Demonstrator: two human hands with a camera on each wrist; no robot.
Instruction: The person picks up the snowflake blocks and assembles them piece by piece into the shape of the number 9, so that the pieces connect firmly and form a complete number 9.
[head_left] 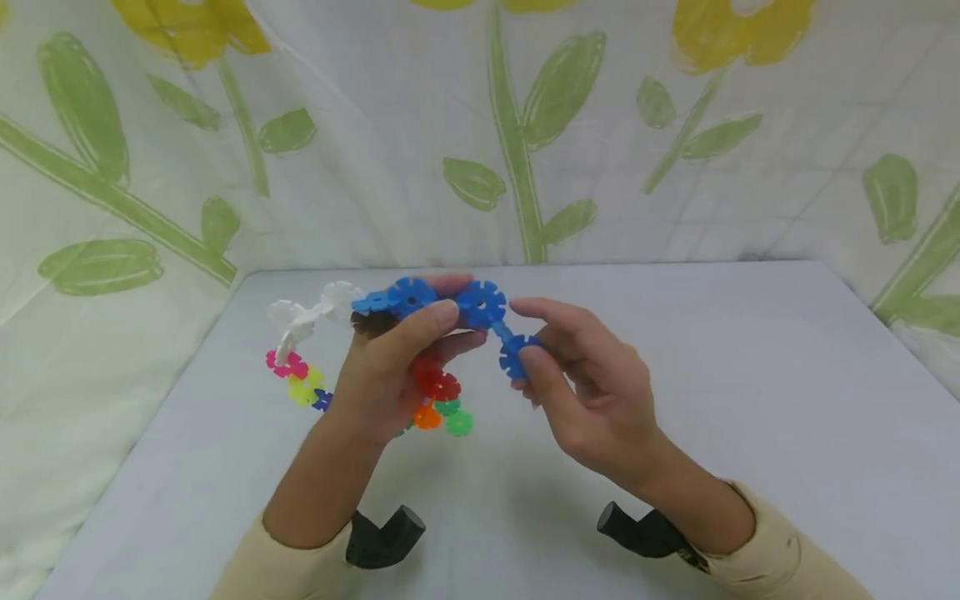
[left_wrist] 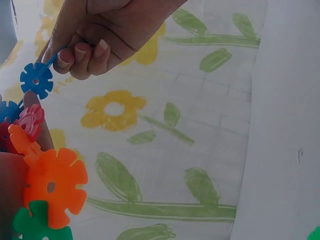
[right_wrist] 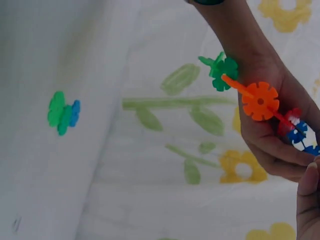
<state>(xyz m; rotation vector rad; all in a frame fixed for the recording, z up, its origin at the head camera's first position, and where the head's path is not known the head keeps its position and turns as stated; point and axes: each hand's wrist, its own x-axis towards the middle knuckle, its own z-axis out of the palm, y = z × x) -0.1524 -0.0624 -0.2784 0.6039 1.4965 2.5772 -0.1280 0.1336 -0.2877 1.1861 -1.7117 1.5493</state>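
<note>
My left hand (head_left: 378, 371) grips a chain of notched plastic snowflake discs, its thumb on the blue part. Blue discs (head_left: 482, 303) stick out to the right of that thumb. At their end, my right hand (head_left: 600, 400) pinches a blue disc (head_left: 513, 357) between thumb and fingers. White discs (head_left: 337, 298) arch out left of the left hand, followed by pink (head_left: 285, 363) and yellow discs (head_left: 305, 387). Below the left palm hang red (head_left: 437, 382), orange (head_left: 427, 416) and green discs (head_left: 460, 422). The left hand hides part of the chain.
A pale table (head_left: 750, 375) lies beneath both hands, backed by a white cloth (head_left: 375, 167) with printed yellow flowers and green leaves. Black wrist mounts (head_left: 386, 540) jut out by both sleeves. Green discs (right_wrist: 57, 111) with a blue one appear against the table in the right wrist view.
</note>
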